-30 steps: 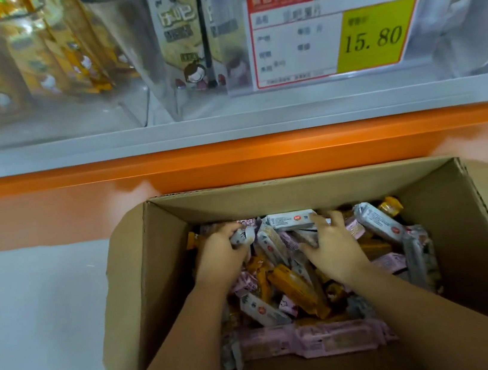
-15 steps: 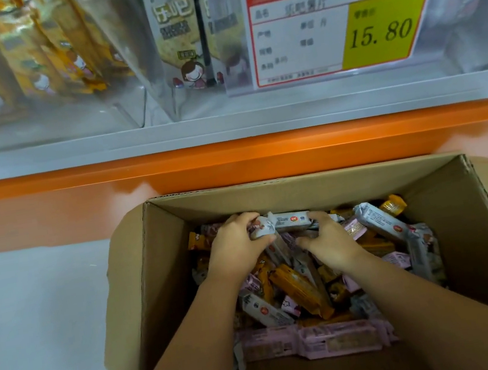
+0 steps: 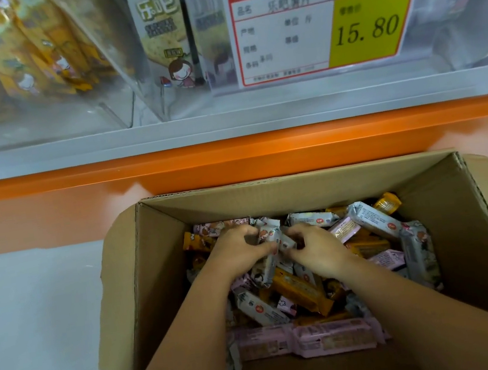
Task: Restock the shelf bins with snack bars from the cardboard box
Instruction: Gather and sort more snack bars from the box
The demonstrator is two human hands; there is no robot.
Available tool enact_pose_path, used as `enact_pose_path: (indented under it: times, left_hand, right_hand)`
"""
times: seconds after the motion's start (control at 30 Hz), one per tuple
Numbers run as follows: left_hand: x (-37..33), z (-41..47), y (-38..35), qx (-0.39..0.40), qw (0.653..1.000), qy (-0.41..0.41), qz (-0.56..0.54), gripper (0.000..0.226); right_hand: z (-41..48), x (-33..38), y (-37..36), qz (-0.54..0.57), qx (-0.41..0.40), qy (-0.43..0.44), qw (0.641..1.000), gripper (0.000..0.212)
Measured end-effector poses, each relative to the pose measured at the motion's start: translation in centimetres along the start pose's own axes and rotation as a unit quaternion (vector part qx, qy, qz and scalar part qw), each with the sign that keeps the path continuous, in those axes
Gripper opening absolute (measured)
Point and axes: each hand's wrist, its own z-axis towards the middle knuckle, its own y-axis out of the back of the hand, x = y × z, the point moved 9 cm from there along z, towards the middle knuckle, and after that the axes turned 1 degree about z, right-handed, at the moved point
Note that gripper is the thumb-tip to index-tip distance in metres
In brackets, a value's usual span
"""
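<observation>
An open cardboard box (image 3: 159, 259) sits below the shelf and holds a loose heap of snack bars (image 3: 376, 222) in grey, orange and pink wrappers. Both my hands are inside it near the far side. My left hand (image 3: 236, 253) grips a grey-wrapped bar (image 3: 268, 244) that stands nearly upright between thumb and fingers. My right hand (image 3: 314, 250) is right beside it, fingers curled and pinching a small grey bar (image 3: 287, 243) at the fingertips. Clear shelf bins (image 3: 114, 77) above hold yellow and cream snack packs.
A price tag (image 3: 322, 17) reading 15.80 hangs on the front of the right-hand bin. An orange shelf edge (image 3: 232, 155) runs just behind the box. Pale floor (image 3: 34, 308) lies to the left of the box. Two long pink packs (image 3: 320, 335) lie along the box's near side.
Both hands have drawn closer together over the middle of the heap. The left hand has lifted a grey bar upright; the right hand's fingers have curled in toward it.
</observation>
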Motion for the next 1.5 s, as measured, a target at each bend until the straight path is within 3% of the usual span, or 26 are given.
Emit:
enact_pose_path:
  times: [0.1,0.27,0.37,0.5,0.63,0.87,1.03,1.13,1.27,1.37,1.43,1.47,1.5]
  left_hand:
    - [0.1,-0.1,-0.3,0.011,1.0,0.01,0.02,0.059]
    - [0.1,-0.4,-0.7,0.005,1.0,0.001,-0.01,0.044]
    - [-0.1,-0.5,-0.3,0.01,0.999,-0.004,-0.043,0.06]
    - [-0.8,-1.2,0.3,0.025,0.996,-0.017,-0.081,0.038]
    - [-2.2,-2.8,0.9,0.024,0.995,-0.046,-0.081,0.039]
    - [-5.8,-8.3,3.6,0.014,0.995,-0.09,-0.048,0.045]
    - [-9.8,-13.1,6.2,0.01,0.987,-0.158,-0.022,0.035]
    - [-12.6,-16.3,8.2,-0.002,0.982,-0.191,0.011,0.018]
    - [-15.9,-20.6,10.6,-0.005,0.972,-0.223,0.072,0.017]
    - [-18.0,-24.1,12.7,-0.03,0.96,-0.24,0.142,0.019]
    - [-18.9,-26.1,14.1,-0.044,0.952,-0.242,0.183,0.058]
    - [-19.2,-26.9,14.9,-0.054,0.95,-0.24,0.191,0.062]
    - [-19.5,-27.5,15.8,-0.066,0.946,-0.252,0.195,0.051]
  right_hand:
    - [-0.3,0.5,0.1,0.054,-0.009,0.007,0.998,0.048]
    - [-1.3,1.8,0.1,0.106,-0.022,0.053,0.993,0.056]
    - [-1.5,2.1,0.4,0.142,-0.019,0.058,0.988,0.055]
    - [-2.1,2.4,1.1,0.193,-0.007,0.045,0.98,0.048]
    - [-3.6,2.9,2.3,0.278,-0.011,0.031,0.96,0.038]
    - [-9.1,6.3,5.8,0.212,-0.068,0.108,0.969,0.014]
    - [-14.2,10.1,9.8,0.137,-0.128,0.17,0.967,0.053]
    - [-17.2,12.2,12.3,0.125,-0.18,0.207,0.954,0.054]
    - [-22.1,14.7,15.0,0.112,-0.234,0.26,0.93,0.048]
    - [-25.5,16.5,16.5,0.08,-0.264,0.294,0.915,0.045]
    - [-27.7,17.9,17.8,0.067,-0.286,0.325,0.899,0.04]
    - [-28.7,18.8,18.6,0.066,-0.296,0.342,0.889,0.038]
    - [-29.5,19.7,19.4,0.068,-0.303,0.36,0.88,0.037]
